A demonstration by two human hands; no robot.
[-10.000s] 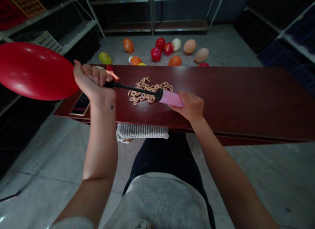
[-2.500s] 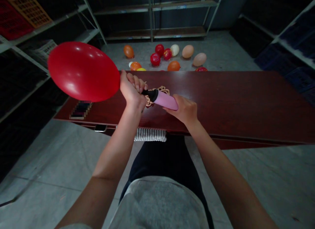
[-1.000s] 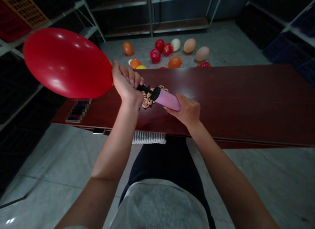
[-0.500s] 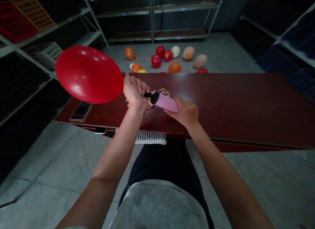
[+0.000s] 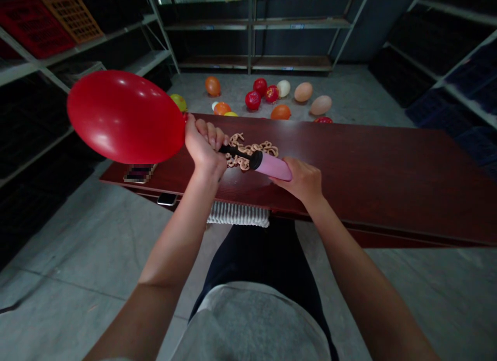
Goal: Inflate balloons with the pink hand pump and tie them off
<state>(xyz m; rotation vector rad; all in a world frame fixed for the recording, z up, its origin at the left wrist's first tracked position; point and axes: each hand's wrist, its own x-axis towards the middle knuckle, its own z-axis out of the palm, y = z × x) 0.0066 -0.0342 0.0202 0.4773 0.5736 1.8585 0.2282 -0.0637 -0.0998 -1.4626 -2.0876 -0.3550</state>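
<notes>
A large inflated red balloon [image 5: 124, 117] sticks out to the left of my left hand [image 5: 204, 143], which is closed in a fist round the balloon's neck and the black front end of a hand pump. The pump's pink barrel [image 5: 274, 167] lies in my right hand [image 5: 305, 182], fingers wrapped under it. A short length of the black rod [image 5: 236, 154] shows between the two hands. Under the pump, a heap of limp tan balloons [image 5: 252, 146] lies on the dark red table [image 5: 388, 169].
Several inflated balloons [image 5: 272, 94], red, orange, beige and yellow-green, lie on the concrete floor beyond the table. A phone [image 5: 140, 173] rests at the table's left end. Metal shelving [image 5: 252, 34] runs along the back and both sides, with crates [image 5: 72, 14] at upper left.
The pump's rod has slid out a little since half a second ago, my hands moving slightly apart. Over ten seconds the hands pumped in and out and the view shifted.
</notes>
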